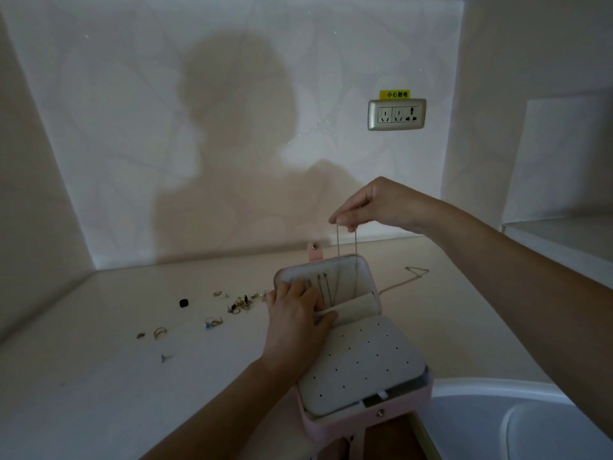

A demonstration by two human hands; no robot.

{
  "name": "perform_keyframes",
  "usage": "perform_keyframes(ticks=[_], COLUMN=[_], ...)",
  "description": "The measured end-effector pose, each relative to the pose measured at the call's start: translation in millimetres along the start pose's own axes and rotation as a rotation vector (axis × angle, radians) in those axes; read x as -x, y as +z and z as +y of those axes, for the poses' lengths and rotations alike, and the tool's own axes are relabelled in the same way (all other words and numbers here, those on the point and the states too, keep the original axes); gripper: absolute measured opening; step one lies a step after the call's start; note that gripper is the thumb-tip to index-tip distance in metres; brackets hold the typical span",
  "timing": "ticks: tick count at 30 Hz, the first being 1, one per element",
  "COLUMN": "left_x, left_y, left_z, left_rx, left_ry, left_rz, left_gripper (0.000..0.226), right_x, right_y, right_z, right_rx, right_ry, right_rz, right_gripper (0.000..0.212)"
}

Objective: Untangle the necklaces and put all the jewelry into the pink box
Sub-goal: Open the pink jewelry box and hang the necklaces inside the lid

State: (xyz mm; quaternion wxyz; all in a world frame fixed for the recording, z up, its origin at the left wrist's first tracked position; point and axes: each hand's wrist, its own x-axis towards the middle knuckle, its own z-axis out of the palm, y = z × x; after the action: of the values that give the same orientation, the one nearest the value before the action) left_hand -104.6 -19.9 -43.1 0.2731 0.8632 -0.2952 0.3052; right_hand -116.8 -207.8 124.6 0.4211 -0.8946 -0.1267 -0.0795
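Right hand (374, 207) pinches a necklace (338, 247) over the pink box (414, 403), centre frame; left hand (295, 313) grips its lid pocket (358, 307) open. Risk: the dangling chain could snag the hung chains (323, 288) and retangle.

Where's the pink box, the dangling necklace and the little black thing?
pink box (404, 406), head view, front wall beside the snap.
dangling necklace (337, 242), head view, left strand above the lid.
little black thing (184, 303), head view, its middle.
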Motion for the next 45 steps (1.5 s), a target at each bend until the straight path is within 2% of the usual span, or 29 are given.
perform_keyframes(ticks=[6, 11, 15, 22, 26, 32, 37, 40, 42, 45], left_x=[0, -1, -1, -1, -1, -1, -1, -1, -1, -2], left_y=[3, 4, 4, 2, 1, -1, -3, -5, -6, -7], left_z=[-2, -1, 0, 2, 1, 3, 6, 6, 6, 7], left_rx=[-0.007, -0.016, -0.04, -0.044, -0.042, -0.023, -0.023, -0.017, -0.028, -0.074], left_ry=[0.023, 0.046, 0.059, 0.083, 0.083, 0.057, 0.037, 0.025, 0.011, -0.068], left_rz=[0.052, 0.074, 0.095, 0.094, 0.075, 0.058, 0.031, -0.006, -0.051, -0.154], left_gripper=[0.024, 0.026, 0.027, 0.024, 0.028, 0.025, 0.032, 0.026, 0.02, 0.019], right_x=[7, 11, 15, 8, 6, 9, 12, 12, 6, -1], right_y=[20, 42, 56, 64, 65, 66, 62, 45, 31, 17], right_z=[18, 41, 56, 67, 74, 83, 89, 92, 105, 142], right_rx=[0.065, 0.167, 0.221, 0.473, 0.642, 0.665, 0.538, 0.401, 0.434, 0.572], right_ry=[-0.03, -0.104, -0.236, -0.399, -0.491, -0.592, -0.514, -0.408, -0.238, 0.152], right_rz=[0.03, 0.159, 0.275, 0.45, 0.475, 0.462, 0.48, 0.567, 0.605, 0.429], right_gripper=[0.011, 0.009, 0.008, 0.012, 0.013, 0.007, 0.007, 0.009, 0.012, 0.023])
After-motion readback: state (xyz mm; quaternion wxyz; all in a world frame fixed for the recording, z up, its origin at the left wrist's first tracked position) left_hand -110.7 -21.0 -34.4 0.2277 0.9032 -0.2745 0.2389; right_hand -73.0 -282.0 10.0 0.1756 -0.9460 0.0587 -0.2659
